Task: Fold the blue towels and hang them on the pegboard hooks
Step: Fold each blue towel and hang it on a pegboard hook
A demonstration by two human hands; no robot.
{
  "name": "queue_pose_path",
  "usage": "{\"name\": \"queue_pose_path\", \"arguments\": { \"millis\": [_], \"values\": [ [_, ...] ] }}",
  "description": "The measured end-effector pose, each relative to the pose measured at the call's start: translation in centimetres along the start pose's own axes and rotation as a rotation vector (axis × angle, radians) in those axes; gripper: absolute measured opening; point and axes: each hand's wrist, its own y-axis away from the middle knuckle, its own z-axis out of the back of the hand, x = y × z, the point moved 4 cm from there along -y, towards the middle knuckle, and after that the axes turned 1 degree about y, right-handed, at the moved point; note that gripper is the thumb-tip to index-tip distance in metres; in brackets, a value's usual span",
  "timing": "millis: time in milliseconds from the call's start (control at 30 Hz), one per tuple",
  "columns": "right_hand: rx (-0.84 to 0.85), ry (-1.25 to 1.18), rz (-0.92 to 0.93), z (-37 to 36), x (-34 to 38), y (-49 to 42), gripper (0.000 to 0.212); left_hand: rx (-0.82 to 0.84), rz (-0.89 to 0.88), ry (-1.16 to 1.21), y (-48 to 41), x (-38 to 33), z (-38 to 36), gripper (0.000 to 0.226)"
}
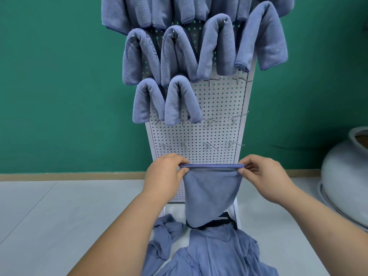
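Before pegboard (215,108), both hands pinch towel (211,192) top corners

pegboard (219,116): upright on floor (59,216), centre, wall (59,76) behind it
hung towels (179,52): draped over hooks across upper pegboard, in rows; lowest two on left side
bare hooks (214,80): right of lowest two hung towels, plus two rows below them
held towel (211,192): before lower pegboard, hangs down between both grips
left grip (165,176): pinches held towel's top left corner
right grip (264,176): pinches top right corner
towel pile (219,253): on floor at pegboard foot, under held towel
pot (344,176): on floor, far right, well apart from pegboard
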Motion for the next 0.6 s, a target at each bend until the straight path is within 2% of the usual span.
{"name": "queue_pose_path", "arguments": {
  "millis": [167,267,367,433,500,600],
  "values": [
    [0.121,-0.225,0.018,-1.0,0.4,0.4,0.01,0.081,0.112,-0.042,0.3,0.6,-0.3,0.004],
    [0.092,-0.227,0.066,-1.8,0.9,0.5,0.011,0.152,0.136,-0.153,0.4,0.5,-0.6,0.007],
    [0.056,-0.205,0.122,-2.7,2.2,0.7,0.014,0.194,0.106,-0.269,0.6,0.4,-1.0,0.03],
    [0.073,-0.226,0.155,-3.1,3.0,1.0,0.019,0.253,0.072,-0.021,0.8,-0.2,-1.5,0.05],
    [0.12,-0.252,0.191,-3.6,3.8,1.3,0.021,0.338,0.037,0.348,1.1,-1.6,-1.8,0.056],
    [0.159,-0.334,0.21,-3.8,4.8,1.7,0.018,0.353,-0.034,0.476,1.3,-3.1,-2.3,0.029]
  ]
}}
